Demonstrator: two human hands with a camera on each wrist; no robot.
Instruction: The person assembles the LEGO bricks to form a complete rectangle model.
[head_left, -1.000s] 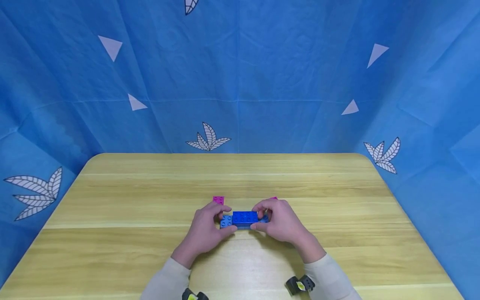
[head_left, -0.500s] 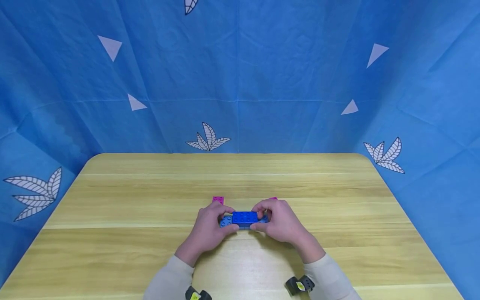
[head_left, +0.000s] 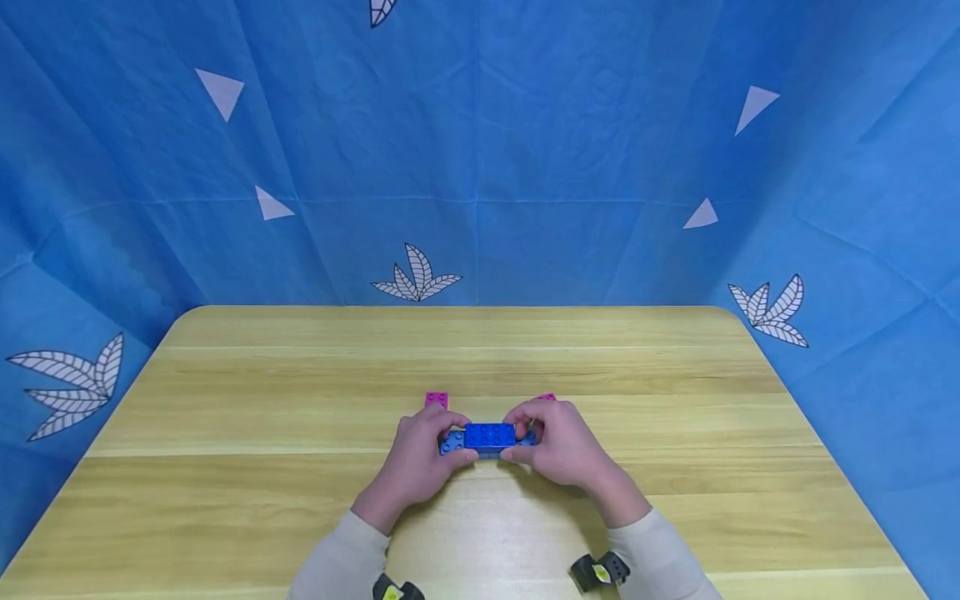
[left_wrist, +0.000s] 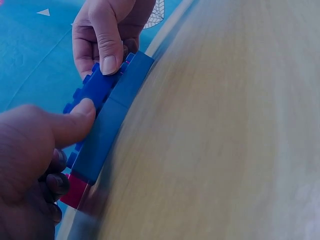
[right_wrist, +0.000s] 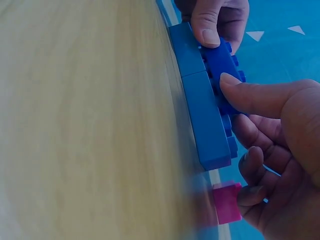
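A dark blue building brick (head_left: 490, 435) with studs on top sits over two lighter blue bricks (right_wrist: 204, 115) laid end to end on the table, spanning their joint. Dark stud shapes show along the seam between the layers in the right wrist view. My left hand (head_left: 417, 458) pinches the left end of the dark brick, thumb on the near side and a finger behind. At its other end my right hand (head_left: 558, 442) pinches it the same way. The lighter bricks' studded ends stick out on both sides, partly hidden by the fingers.
Behind my left hand lies a pink brick (head_left: 437, 400), and another pink brick (head_left: 548, 397) shows behind my right hand, mostly covered. The wooden table (head_left: 480, 350) ends at a blue patterned cloth (head_left: 480, 150) at the back.
My left hand has shifted slightly to the right, its thumb and finger coming onto the left end of the dark blue brick. My right hand has stayed in place.
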